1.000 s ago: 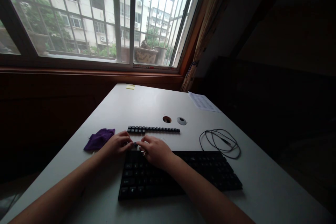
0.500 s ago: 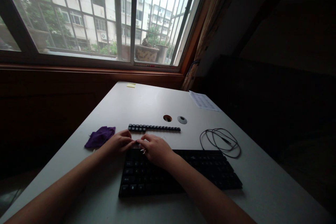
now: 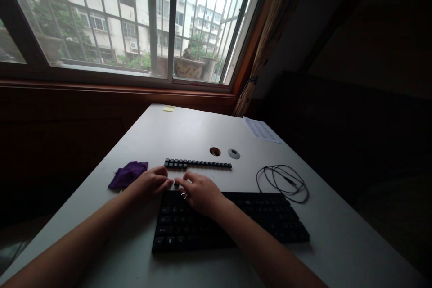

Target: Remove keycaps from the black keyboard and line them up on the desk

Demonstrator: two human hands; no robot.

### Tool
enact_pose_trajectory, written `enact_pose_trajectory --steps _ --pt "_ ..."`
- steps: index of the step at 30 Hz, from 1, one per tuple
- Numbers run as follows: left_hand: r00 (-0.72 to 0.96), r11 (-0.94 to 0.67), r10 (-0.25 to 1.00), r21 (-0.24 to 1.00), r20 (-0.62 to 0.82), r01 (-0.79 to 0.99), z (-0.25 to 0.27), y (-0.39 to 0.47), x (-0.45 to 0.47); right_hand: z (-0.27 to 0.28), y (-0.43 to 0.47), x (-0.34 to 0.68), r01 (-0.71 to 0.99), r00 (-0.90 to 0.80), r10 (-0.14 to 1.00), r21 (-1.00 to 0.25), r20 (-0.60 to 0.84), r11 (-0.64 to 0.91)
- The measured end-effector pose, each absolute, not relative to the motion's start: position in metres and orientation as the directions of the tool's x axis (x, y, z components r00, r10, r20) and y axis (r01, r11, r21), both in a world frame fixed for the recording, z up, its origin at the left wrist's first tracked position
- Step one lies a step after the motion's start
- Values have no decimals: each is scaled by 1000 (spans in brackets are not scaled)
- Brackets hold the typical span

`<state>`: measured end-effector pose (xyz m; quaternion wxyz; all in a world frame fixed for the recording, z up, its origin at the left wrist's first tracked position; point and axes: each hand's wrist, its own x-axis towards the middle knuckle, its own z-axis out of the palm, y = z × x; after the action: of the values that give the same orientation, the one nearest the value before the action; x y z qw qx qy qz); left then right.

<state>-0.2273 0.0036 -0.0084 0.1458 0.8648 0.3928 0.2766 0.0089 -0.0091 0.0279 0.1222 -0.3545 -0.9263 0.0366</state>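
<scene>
A small black keycap [image 3: 176,184] shows at the fingertips of my right hand [image 3: 200,191], which pinches it above the back left edge of the black keyboard [image 3: 270,216]. Close by on the left is my left hand [image 3: 155,181], its fingers drawn together and their tips a little apart from the keycap. Whether anything is inside those fingers is hidden. Beyond the hands, several black keycaps [image 3: 202,163] stand in a long row, with a shorter row in front at its left end. My right hand and forearm cover part of the keyboard.
A crumpled purple cloth [image 3: 128,174] lies left of my left hand. On the right is a coiled black cable [image 3: 283,182]. Farther back are a round hole [image 3: 215,151], its grey cover [image 3: 234,154], a printed sheet [image 3: 262,130] and yellow sticky notes [image 3: 168,109].
My left fingertips have drawn slightly left, away from the keycap, so more of it shows at my right fingertips. My right hand has hardly moved.
</scene>
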Motion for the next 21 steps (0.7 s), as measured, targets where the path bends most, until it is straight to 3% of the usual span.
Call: enact_pose_trajectory --steps 21 --pt "551 -651 756 491 354 578 -10 6 -229 32 9 46 685 -705 702 -157 103 711"
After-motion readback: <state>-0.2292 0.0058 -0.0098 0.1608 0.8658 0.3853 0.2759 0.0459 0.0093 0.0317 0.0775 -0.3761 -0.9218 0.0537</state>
